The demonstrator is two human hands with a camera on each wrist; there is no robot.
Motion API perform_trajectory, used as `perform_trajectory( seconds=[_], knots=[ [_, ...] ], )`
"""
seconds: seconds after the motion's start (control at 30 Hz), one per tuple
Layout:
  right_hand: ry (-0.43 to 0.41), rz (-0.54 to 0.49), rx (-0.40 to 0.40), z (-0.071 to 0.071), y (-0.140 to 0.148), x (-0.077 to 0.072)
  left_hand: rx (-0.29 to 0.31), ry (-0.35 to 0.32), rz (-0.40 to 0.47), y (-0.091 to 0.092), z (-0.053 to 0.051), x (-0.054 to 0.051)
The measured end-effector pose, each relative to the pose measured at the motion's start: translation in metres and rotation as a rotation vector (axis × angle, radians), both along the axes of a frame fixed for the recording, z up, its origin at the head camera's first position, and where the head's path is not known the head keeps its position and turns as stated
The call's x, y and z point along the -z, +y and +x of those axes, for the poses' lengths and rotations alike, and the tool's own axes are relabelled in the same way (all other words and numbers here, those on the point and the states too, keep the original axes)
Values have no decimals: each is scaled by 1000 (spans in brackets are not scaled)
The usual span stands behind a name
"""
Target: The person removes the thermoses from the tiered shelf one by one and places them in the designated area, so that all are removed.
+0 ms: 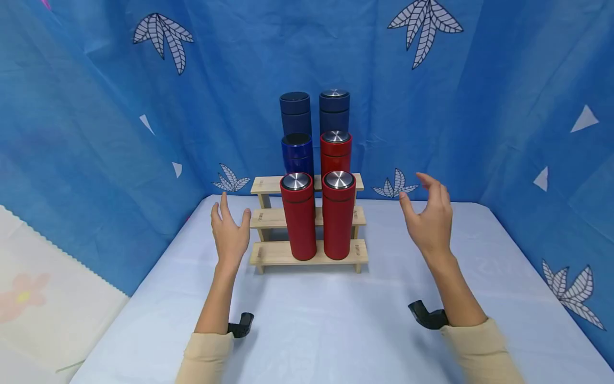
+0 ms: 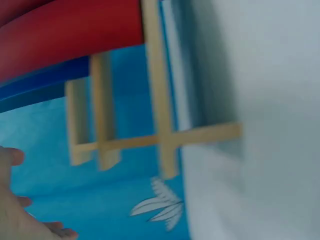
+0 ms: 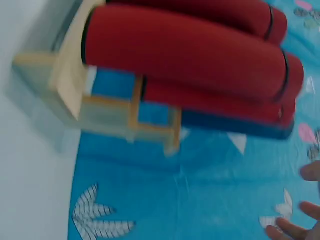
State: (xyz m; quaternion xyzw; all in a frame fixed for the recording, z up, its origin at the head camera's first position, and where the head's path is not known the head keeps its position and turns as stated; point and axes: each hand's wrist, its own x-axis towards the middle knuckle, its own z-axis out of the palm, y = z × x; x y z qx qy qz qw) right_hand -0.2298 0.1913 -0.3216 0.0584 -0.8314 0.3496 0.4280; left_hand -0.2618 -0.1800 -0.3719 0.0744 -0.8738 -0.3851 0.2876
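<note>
On a stepped wooden rack (image 1: 268,253) stand several thermos flasks in two columns. The front step bears two red flasks, the left one (image 1: 299,224) and the right one (image 1: 338,224), both with silver lid tops. Behind them are a shiny blue flask (image 1: 297,154) and a red flask (image 1: 336,154); two dark navy flasks, left (image 1: 296,117) and right (image 1: 334,114), stand at the back. Left of the rack, my left hand (image 1: 229,234) is raised with fingers spread, holding nothing. My right hand (image 1: 431,221) is held up to the right of the rack, fingers apart and free of any object.
A white-covered table (image 1: 326,325) lies under the rack. Blue cloth (image 1: 230,106) with leaf prints hangs behind and at both sides. Black wrist mounts, left (image 1: 241,325) and right (image 1: 427,316), sit on the forearms. A pale flowered cloth (image 1: 48,330) shows at the lower left.
</note>
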Motion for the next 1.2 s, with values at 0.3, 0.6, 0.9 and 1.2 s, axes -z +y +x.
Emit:
perform_trajectory(
  seconds=[0.3,0.6,0.9,1.2],
  knots=[
    [158,-42,-248,-9,-48,28,78,16,186,15,-25,39],
    [3,-43,-443,-19,-80,68,142,-64,209,19,-37,63],
    [-79,-80,-472,-22,-94,90,196,-75,223,19,-35,72],
    [-70,-100,-420,-24,-95,99,197,-107,256,18,-39,78]
  ],
)
